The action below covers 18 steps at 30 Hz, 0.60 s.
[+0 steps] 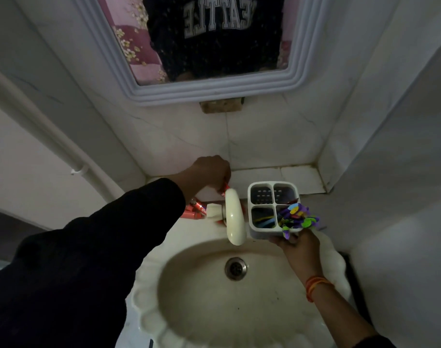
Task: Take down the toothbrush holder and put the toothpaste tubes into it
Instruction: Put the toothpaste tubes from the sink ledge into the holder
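From the head view, my right hand [298, 249] cups the toothbrush holder [274, 208] from underneath, fingers pressed against its base, holding it above the sink [149, 292] near the rear right of the basin rim. The holder is already down: a white, hard plastic box with rounded corners and four compartments, the two rear ones empty and showing perforated floors, the front right one crowded with purple-and-green handled brushes.

My left hand [210, 172] reaches to the back ledge [289, 175] behind the tap [233, 217], fingers pinching the end of a red toothpaste tube [225, 188]. More red toothpaste tubes [194, 210] lie at the sink's rear left edge, partly hidden by the tap's knob (how many I cannot tell).

To do this well, I judge I should lift the tube clear of the glossy cream spout, bring the holder level beneath it, and feed the tube cap-down into an empty rear compartment. The soft tube may buckle, so a grip nearer the middle would steer it better.
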Each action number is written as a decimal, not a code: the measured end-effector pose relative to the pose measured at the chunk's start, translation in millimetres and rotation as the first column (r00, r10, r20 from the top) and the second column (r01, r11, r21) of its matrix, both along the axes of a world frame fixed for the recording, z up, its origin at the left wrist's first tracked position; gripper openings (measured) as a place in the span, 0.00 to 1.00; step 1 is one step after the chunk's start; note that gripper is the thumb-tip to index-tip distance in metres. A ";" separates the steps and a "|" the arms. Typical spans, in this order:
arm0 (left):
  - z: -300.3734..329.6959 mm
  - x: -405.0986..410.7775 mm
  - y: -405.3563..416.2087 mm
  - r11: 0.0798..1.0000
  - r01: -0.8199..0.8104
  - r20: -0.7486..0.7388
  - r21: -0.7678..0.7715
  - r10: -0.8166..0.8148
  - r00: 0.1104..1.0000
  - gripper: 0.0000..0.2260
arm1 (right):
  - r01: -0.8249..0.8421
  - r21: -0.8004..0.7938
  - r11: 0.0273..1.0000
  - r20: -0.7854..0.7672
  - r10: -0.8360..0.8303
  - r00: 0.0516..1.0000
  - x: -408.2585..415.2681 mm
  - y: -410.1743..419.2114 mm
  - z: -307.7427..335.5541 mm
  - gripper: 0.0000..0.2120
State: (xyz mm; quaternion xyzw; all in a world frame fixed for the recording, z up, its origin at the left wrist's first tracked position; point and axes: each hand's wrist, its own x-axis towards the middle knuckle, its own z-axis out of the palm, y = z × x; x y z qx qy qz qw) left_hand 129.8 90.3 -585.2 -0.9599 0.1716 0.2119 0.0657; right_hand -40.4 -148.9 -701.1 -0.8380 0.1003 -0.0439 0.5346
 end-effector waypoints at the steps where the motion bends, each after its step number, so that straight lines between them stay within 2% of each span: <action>1: 7.9 0.6 -5.1 1.000 0.008 0.022 -0.025 -0.008 1.000 0.18 | -0.002 0.013 1.000 -0.004 0.002 1.000 -0.3 0.3 2.1 0.18; 4: 31.6 -1.2 -11.8 0.991 0.045 0.110 -0.124 -0.032 0.993 0.16 | -0.013 0.042 0.999 -0.003 0.013 1.000 -2.0 1.0 7.0 0.18; 7: 59.0 -7.1 -19.4 0.948 0.021 0.204 -0.317 0.046 0.978 0.13 | 0.004 0.061 0.998 -0.023 -0.002 1.000 -3.6 -0.2 4.7 0.19; 10: 87.4 -23.9 -30.3 0.846 0.058 0.305 -0.530 0.126 0.944 0.10 | 0.002 0.110 0.994 -0.074 0.006 0.997 -3.0 -3.4 -3.0 0.19; 13: 108.8 -42.5 -44.3 0.701 0.111 0.330 -0.704 0.184 0.926 0.10 | -0.005 0.117 0.993 -0.077 0.014 0.997 -0.3 -5.8 -9.6 0.19; 15: 117.0 -50.7 -55.0 0.630 0.124 0.317 -0.766 0.204 0.926 0.10 | -0.006 0.116 0.993 -0.080 0.015 0.997 0.2 -4.3 -7.9 0.21; 18: 119.6 -61.6 -69.7 0.606 0.150 0.308 -0.781 0.165 0.937 0.10 | -0.002 0.180 0.984 -0.070 0.015 0.997 3.6 -5.0 -16.3 0.25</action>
